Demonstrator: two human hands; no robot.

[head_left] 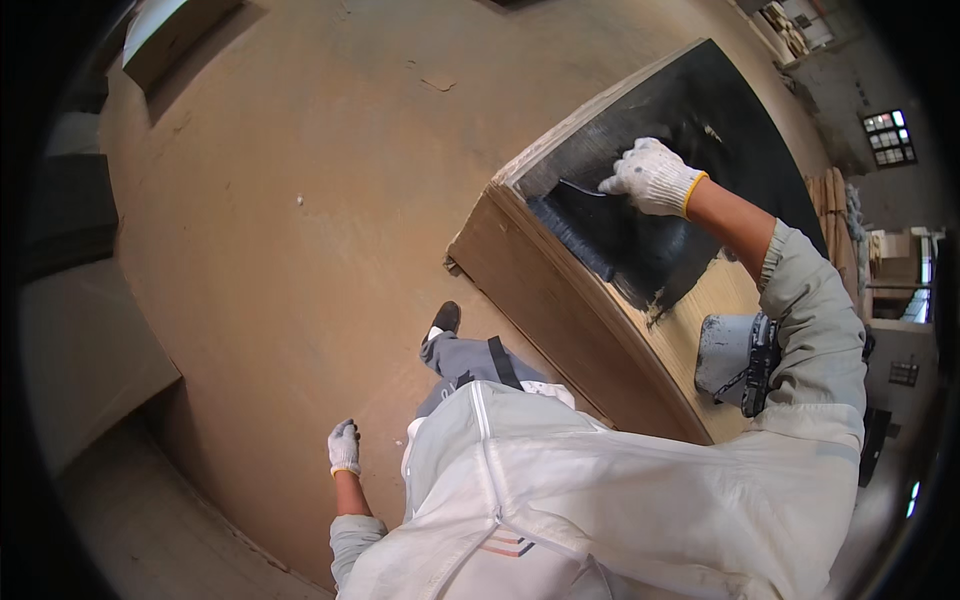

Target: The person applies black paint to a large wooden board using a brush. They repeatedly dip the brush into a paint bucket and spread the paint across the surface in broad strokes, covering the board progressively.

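Observation:
In a white knit glove, my right hand (652, 180) is closed round a thin, dark-edged scraper (580, 188), whose blade rests on the black-coated top (760, 125) of a stack of wooden panels (560, 270). Wet-looking streaks of black lie beside the blade, and a strip of bare pale wood (690, 300) shows nearer to me. My left hand (344, 447), gloved too, hangs low over the floor at my side. Its fingers are curled and nothing shows in them.
A grey bucket (722, 350) with a black-smeared rim stands on the bare wood by my right elbow. Brown floor (290, 250) stretches to the left of the stack. Large boxy shapes (90, 330) line the left side, and another block (165, 35) is at the far left.

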